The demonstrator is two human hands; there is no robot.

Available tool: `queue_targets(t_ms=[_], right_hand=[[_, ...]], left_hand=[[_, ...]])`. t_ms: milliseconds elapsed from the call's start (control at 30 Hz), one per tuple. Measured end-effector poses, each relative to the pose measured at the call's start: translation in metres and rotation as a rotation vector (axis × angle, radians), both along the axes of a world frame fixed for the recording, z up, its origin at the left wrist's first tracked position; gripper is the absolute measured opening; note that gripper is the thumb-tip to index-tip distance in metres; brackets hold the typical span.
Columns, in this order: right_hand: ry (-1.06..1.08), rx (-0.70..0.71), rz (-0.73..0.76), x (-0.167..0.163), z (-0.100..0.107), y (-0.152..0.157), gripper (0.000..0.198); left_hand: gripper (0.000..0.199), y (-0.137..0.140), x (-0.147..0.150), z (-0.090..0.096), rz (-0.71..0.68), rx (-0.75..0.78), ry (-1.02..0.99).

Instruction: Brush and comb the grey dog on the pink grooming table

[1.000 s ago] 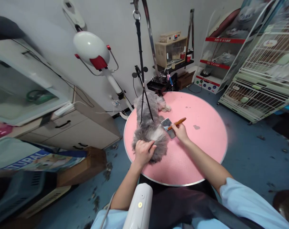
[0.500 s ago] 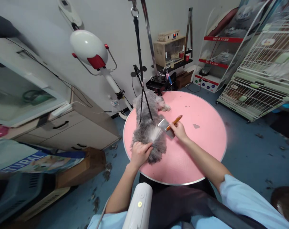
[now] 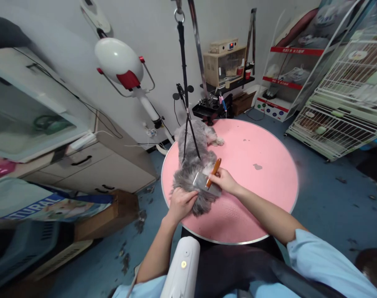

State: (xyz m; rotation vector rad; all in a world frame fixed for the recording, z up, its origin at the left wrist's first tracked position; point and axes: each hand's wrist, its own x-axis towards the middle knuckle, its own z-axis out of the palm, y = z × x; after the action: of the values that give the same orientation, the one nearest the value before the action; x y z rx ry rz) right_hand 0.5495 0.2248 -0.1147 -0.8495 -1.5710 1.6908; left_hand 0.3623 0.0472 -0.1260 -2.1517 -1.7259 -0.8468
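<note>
Frame centre: right hand [image 3: 223, 181], fingers pinching brush [image 3: 209, 181], head against gray animal's fur [image 3: 191, 167]; left hand [image 3: 181, 203] touching fur, finger grip unclear.

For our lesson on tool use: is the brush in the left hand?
No, the right hand holds the brush, while the left hand is on the grey fur.

Grey furry animal [image 3: 190, 169], left side of the round pink tabletop [image 3: 269, 165], body running lengthwise away from camera. Near end long and fluffy, far coat shorter, pale paw out to the right; lying vs standing unclear. Grooming brush [image 3: 208, 181]: orange-brown handle angled up and away, flat metallic rectangular head against the near-end fur, bristle side hidden.
</note>
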Motion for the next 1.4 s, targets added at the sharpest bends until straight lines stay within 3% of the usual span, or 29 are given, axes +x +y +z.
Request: queue_targets(t_ms=[133, 267, 300, 400, 433, 533, 567, 667, 700, 800, 833, 933, 967, 1033, 1100, 1200, 1333, 1400], right_hand=[[-0.059, 0.096, -0.262, -0.009, 0.010, 0.005, 0.034], [-0.048, 0.131, 0.068, -0.015, 0.018, 0.010, 0.025], [-0.081, 0.133, 0.028, -0.015, 0.020, 0.013, 0.023], [-0.141, 0.184, -0.278, -0.015, 0.024, 0.019, 0.020], [-0.125, 0.204, -0.259, -0.016, 0.024, 0.019, 0.021], [-0.086, 0.187, 0.072, -0.018, 0.023, 0.014, 0.021], [-0.099, 0.171, 0.091, -0.019, 0.023, 0.013, 0.020], [-0.127, 0.200, -0.173, -0.023, 0.024, 0.012, 0.019], [-0.116, 0.229, -0.191, -0.024, 0.025, 0.012, 0.021], [-0.076, 0.230, 0.092, -0.029, 0.030, 0.016, 0.023], [-0.075, 0.206, 0.115, -0.031, 0.032, 0.019, 0.023], [-0.060, 0.213, -0.150, -0.035, 0.040, 0.032, 0.023], [-0.060, 0.251, -0.169, -0.036, 0.042, 0.035, 0.023], [-0.104, 0.327, -0.017, -0.037, 0.047, 0.039, 0.020], [-0.177, 0.364, 0.062, -0.038, 0.051, 0.038, 0.017], [-0.172, 0.427, -0.078, -0.039, 0.055, 0.032, 0.015], [-0.230, 0.503, 0.213, -0.040, 0.064, 0.027, 0.013], [-0.280, 0.530, 0.092, -0.040, 0.070, 0.026, 0.013]], left_hand=[[0.024, -0.001, 0.001, 0.001, -0.025, -0.020, -0.042], [0.026, -0.001, 0.003, 0.002, -0.024, -0.040, -0.045], [0.026, -0.001, 0.004, 0.002, -0.017, -0.049, -0.042], [0.026, -0.001, 0.005, 0.004, -0.013, -0.059, -0.044], [0.025, 0.000, 0.005, 0.005, -0.025, -0.047, -0.048], [0.022, 0.001, 0.007, 0.010, -0.063, -0.007, -0.042], [0.021, 0.002, 0.008, 0.012, -0.068, -0.001, -0.038], [0.021, 0.002, 0.014, 0.017, -0.073, 0.001, -0.037], [0.020, 0.001, 0.016, 0.018, -0.078, -0.004, -0.042], [0.016, -0.002, 0.020, 0.022, -0.086, 0.018, -0.094], [0.015, -0.002, 0.020, 0.024, -0.061, 0.054, -0.128], [0.023, 0.002, 0.011, 0.025, 0.125, 0.136, -0.207], [0.027, 0.005, 0.007, 0.025, 0.184, 0.125, -0.207], [0.030, 0.014, 0.002, 0.021, 0.228, 0.066, -0.175], [0.022, 0.021, 0.003, 0.017, 0.194, 0.011, -0.148], [0.023, 0.023, 0.018, 0.011, 0.129, -0.031, -0.121], [0.028, 0.012, 0.047, 0.009, 0.076, -0.087, -0.041], [0.030, 0.008, 0.058, 0.008, 0.067, -0.098, -0.021]])
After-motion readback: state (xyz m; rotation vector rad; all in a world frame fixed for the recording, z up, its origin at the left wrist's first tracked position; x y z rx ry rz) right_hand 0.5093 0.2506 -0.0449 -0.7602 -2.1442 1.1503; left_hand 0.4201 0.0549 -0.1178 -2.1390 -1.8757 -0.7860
